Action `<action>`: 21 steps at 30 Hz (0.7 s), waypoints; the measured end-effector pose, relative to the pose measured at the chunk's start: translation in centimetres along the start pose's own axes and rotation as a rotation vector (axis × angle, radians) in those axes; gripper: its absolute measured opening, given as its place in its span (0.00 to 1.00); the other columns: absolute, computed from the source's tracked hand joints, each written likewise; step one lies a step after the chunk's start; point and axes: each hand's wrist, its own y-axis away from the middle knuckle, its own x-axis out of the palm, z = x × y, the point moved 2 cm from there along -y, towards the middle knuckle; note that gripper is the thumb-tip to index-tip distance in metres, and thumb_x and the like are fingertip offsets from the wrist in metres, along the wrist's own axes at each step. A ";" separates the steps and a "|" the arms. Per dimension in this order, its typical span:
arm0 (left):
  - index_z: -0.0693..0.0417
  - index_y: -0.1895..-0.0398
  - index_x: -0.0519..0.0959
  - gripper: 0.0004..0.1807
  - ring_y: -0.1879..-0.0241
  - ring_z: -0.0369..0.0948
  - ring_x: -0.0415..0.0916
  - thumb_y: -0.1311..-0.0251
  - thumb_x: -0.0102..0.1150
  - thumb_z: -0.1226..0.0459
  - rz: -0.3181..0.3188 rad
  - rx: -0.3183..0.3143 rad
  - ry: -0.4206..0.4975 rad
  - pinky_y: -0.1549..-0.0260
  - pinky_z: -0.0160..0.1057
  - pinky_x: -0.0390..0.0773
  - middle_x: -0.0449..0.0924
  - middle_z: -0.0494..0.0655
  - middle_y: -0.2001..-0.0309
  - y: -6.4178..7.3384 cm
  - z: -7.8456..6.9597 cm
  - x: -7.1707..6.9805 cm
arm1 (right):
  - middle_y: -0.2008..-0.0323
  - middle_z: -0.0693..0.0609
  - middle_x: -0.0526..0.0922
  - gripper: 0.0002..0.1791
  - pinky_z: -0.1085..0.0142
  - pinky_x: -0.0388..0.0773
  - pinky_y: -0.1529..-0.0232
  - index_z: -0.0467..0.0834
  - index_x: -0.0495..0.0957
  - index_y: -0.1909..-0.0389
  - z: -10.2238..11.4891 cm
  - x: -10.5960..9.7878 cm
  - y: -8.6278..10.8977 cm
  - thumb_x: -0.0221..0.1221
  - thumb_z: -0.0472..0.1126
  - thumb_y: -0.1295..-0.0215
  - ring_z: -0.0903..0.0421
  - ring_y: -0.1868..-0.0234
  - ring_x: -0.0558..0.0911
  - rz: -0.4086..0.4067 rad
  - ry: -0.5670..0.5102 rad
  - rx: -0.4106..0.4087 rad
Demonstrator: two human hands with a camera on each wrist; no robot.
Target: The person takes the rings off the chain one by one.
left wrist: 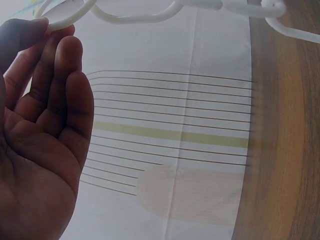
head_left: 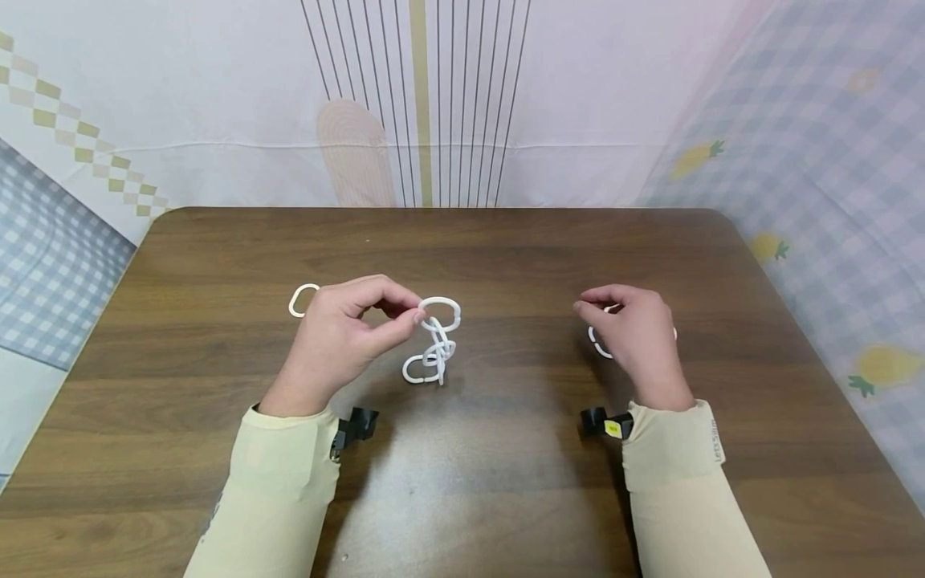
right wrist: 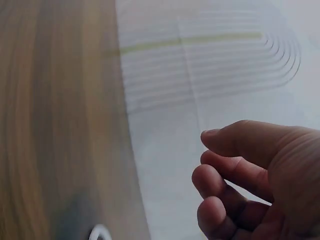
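Note:
My left hand (head_left: pixel 343 333) pinches the top link of a short chain of white plastic links (head_left: pixel 450 350) between thumb and index finger. The chain hangs over the middle of the table, its lower links bunched together. In the left wrist view the linked pieces (left wrist: pixel 137 20) run across the top edge. My right hand (head_left: pixel 639 333) hovers at the right with its fingers loosely bent. The right wrist view shows nothing between that thumb and the fingers. White links (head_left: pixel 598 347) show partly below the right hand, which hides the rest of them.
Another white link (head_left: pixel 293 302) lies on the wooden table (head_left: pixel 462 498) behind the left hand, partly covered by it. A patterned cloth (head_left: pixel 592 96) hangs behind the table's far edge and continues along both sides.

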 end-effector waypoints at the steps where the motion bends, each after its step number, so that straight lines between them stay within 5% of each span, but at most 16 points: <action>1: 0.51 0.67 0.87 0.05 0.67 0.35 0.79 0.42 0.70 0.70 -0.001 0.002 -0.003 0.66 0.31 0.77 0.85 0.35 0.69 0.0 0.0 0.0 | 0.61 0.48 0.87 0.13 0.61 0.76 0.67 0.45 0.87 0.55 0.4 0.1 0.1 0.64 0.48 0.33 0.52 0.65 0.80 -0.004 -0.013 -0.012; 14: 0.50 0.67 0.87 0.06 0.67 0.36 0.79 0.43 0.70 0.71 0.003 0.020 0.006 0.64 0.33 0.78 0.84 0.34 0.70 0.0 0.0 0.1 | 0.68 0.49 0.86 0.08 0.73 0.73 0.68 0.44 0.89 0.58 3.3 1.9 1.1 0.68 0.40 0.38 0.57 0.68 0.79 -0.051 -0.164 -0.158; 21: 0.49 0.68 0.87 0.07 0.67 0.36 0.79 0.43 0.70 0.71 0.013 0.040 0.014 0.63 0.34 0.78 0.84 0.34 0.69 0.0 -0.3 0.1 | 0.63 0.51 0.88 0.09 0.72 0.77 0.64 0.44 0.89 0.59 4.3 3.1 1.7 0.70 0.41 0.39 0.61 0.64 0.82 0.069 -0.375 -0.158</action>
